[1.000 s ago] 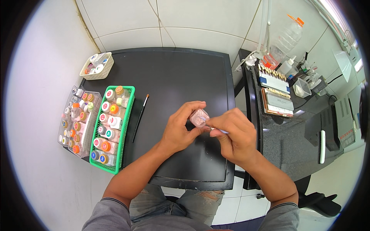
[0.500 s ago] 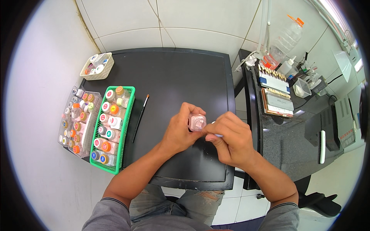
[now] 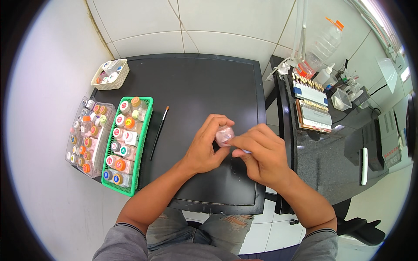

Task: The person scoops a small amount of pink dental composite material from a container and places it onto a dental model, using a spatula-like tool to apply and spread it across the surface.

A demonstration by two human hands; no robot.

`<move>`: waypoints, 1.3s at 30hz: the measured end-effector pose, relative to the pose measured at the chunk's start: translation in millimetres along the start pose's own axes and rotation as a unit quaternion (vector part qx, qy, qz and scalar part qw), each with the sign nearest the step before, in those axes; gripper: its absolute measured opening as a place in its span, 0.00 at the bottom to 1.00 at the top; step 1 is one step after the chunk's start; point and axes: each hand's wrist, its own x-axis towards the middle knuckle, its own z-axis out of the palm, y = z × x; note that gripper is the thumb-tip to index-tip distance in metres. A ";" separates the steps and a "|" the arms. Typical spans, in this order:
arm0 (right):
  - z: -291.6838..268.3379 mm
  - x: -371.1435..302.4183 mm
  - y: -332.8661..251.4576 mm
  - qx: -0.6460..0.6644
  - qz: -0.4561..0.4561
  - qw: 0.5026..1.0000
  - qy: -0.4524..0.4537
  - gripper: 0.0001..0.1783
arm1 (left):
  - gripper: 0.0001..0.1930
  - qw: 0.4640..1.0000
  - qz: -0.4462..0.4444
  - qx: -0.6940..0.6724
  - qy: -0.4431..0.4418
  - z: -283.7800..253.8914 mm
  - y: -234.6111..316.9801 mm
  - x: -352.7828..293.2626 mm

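Observation:
Over the black tabletop [image 3: 183, 82], my left hand [image 3: 201, 150] is wrapped round a small clear jar [image 3: 222, 133] with pinkish contents. The jar's top faces up toward me. My right hand [image 3: 266, 157] is closed in a pinch just to the right, its fingertips at the jar's rim. Between those fingers a bit of a thin pale bluish thing [image 3: 247, 151] shows; the rest is hidden by the fingers, so its kind is unclear. A slim black brush [image 3: 160, 132] with an orange tip lies left of my hands.
A green basket [image 3: 140, 148] of capped jars stands at the left, beside a clear organizer [image 3: 77, 163] with more jars. Behind them sits a cream basket [image 3: 123, 78]. On the right-hand counter [image 3: 320, 174] are shade guides [image 3: 311, 114], bottles and a white pen-like tool [image 3: 364, 166].
The jar has tipped and turned slightly in my left hand. My right fingertips have moved left and up, onto the jar's opening.

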 end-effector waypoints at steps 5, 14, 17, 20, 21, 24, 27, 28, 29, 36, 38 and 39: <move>0.5 -0.7 1.6 -0.016 0.001 1.000 -0.021 0.14 | 0.29 0.997 0.049 0.047 0.049 1.0 -4.0 2.9; -2.8 2.9 -3.8 -0.018 -0.019 1.000 0.000 0.16 | 0.29 0.996 -0.003 -0.025 0.090 0.3 -6.1 2.1; -3.8 2.0 -2.8 -0.042 -0.020 0.999 0.006 0.16 | 0.29 0.997 -0.022 0.007 0.078 -1.1 -2.8 2.3; 0.8 2.9 -1.7 -0.062 -0.018 0.998 -0.001 0.15 | 0.30 0.996 -0.006 0.061 0.066 -1.6 -3.0 1.5; 0.8 2.6 -1.5 -0.061 -0.016 0.998 -0.006 0.15 | 0.30 0.996 -0.003 0.060 0.065 -1.4 -3.5 1.5; 0.4 -0.8 -0.8 -0.044 -0.003 0.999 -0.017 0.13 | 0.31 0.997 0.010 0.057 0.058 -0.1 -5.1 1.0; 1.3 -5.7 1.0 -0.011 0.016 1.000 -0.010 0.11 | 0.30 0.997 0.016 0.042 0.057 1.1 -4.1 -0.5; 2.1 -5.3 1.7 -0.010 0.020 1.000 -0.002 0.10 | 0.30 0.997 0.010 0.027 0.066 3.2 -3.0 -1.0; 2.7 -4.1 1.4 -0.009 0.023 1.000 0.004 0.10 | 0.29 0.997 0.004 0.012 0.077 4.8 -0.8 -1.4; 2.4 -17.5 23.4 0.103 0.265 0.957 -0.050 0.33 | 0.26 0.997 -0.056 -0.039 0.039 21.4 -1.0 1.6; -13.3 -12.7 29.4 0.099 0.288 0.951 -0.053 0.44 | 0.24 0.991 -0.066 -0.100 0.051 34.5 -17.0 1.7; -21.5 -3.0 30.1 0.077 0.264 0.960 -0.051 0.49 | 0.24 0.991 -0.077 -0.097 0.056 29.6 -21.7 -2.1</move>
